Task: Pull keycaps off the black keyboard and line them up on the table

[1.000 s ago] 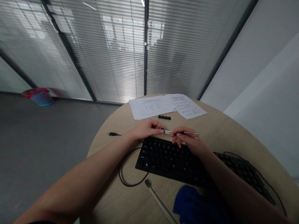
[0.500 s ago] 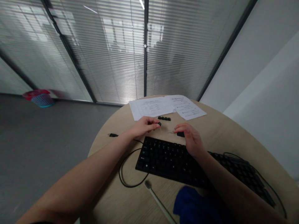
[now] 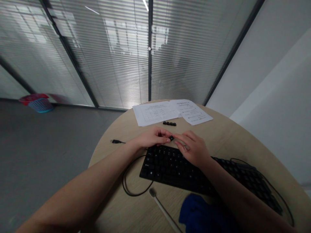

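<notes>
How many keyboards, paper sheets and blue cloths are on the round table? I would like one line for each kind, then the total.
Keyboards: 2
Paper sheets: 2
Blue cloth: 1
Total: 5

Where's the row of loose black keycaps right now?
Head view: the row of loose keycaps lies on the table toward the far side, just in front of the paper sheets, beyond the left hand, which pinches another keycap.
</notes>
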`<control>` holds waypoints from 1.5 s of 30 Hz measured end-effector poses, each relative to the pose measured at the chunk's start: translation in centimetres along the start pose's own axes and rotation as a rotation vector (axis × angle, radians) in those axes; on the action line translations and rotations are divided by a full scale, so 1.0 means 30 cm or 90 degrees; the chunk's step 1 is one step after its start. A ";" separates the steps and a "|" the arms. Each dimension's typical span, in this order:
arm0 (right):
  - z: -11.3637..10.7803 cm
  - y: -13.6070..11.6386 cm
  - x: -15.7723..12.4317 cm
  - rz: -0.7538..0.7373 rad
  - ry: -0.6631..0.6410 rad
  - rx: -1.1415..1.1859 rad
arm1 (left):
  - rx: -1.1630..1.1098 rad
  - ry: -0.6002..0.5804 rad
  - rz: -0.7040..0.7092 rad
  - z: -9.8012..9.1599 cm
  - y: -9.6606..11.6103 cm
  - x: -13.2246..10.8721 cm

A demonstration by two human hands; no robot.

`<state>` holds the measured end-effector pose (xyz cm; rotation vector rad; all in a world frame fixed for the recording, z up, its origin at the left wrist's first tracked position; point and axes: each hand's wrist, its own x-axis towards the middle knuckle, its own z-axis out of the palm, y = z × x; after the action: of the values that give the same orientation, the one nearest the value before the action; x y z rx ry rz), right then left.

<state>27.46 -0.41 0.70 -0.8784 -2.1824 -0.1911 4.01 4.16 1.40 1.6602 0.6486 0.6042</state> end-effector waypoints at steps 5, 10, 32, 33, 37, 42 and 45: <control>0.002 0.001 0.002 -0.030 -0.036 -0.041 | 0.027 -0.028 0.007 0.004 -0.009 0.005; 0.013 0.000 0.001 -0.027 -0.044 -0.048 | 0.010 -0.045 0.004 0.005 -0.010 0.008; 0.005 0.355 0.135 0.438 -0.415 -0.068 | 0.528 0.068 0.033 -0.039 0.000 0.004; 0.026 0.376 0.148 0.443 -0.425 -0.055 | 0.537 0.064 0.030 -0.040 -0.001 0.004; 0.089 0.419 0.215 0.442 -0.447 -0.017 | 0.547 0.064 0.030 -0.052 -0.004 0.002; 0.143 0.447 0.280 0.415 -0.463 -0.008 | 0.573 0.076 0.033 -0.065 -0.003 0.001; 0.166 0.463 0.288 0.404 -0.473 0.003 | 0.585 0.068 0.034 -0.068 -0.003 0.001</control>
<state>29.36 16.57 1.43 -1.7923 -2.3871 0.5311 2.60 5.60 1.65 2.5079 1.0568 0.4505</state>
